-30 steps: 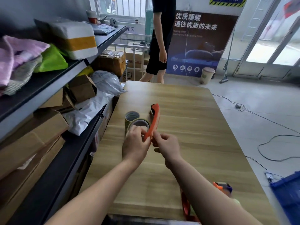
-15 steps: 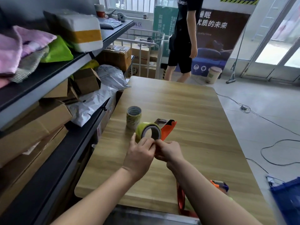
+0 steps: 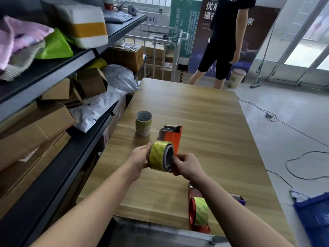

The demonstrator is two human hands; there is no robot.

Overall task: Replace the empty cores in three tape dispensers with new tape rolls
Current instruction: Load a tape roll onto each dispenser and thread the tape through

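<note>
At table [image 3: 204,113]: two dispensers [image 3: 172,139] [image 3: 193,215], one roll stack [image 3: 143,124] (hands [image 3: 138,158] [image 3: 187,165] grip a roll [image 3: 158,156]).

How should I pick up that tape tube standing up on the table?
Probably wrap your grip round its curved wall, about halfway up, coming from the left. The tape tube stands upright and round, and the orange dispenser is close on its right.

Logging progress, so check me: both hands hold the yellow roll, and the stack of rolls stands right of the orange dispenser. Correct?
Wrong side. The head view shows the stack standing left of the orange dispenser, not right. The rest holds: the left hand and right hand both hold the yellow roll.
</note>
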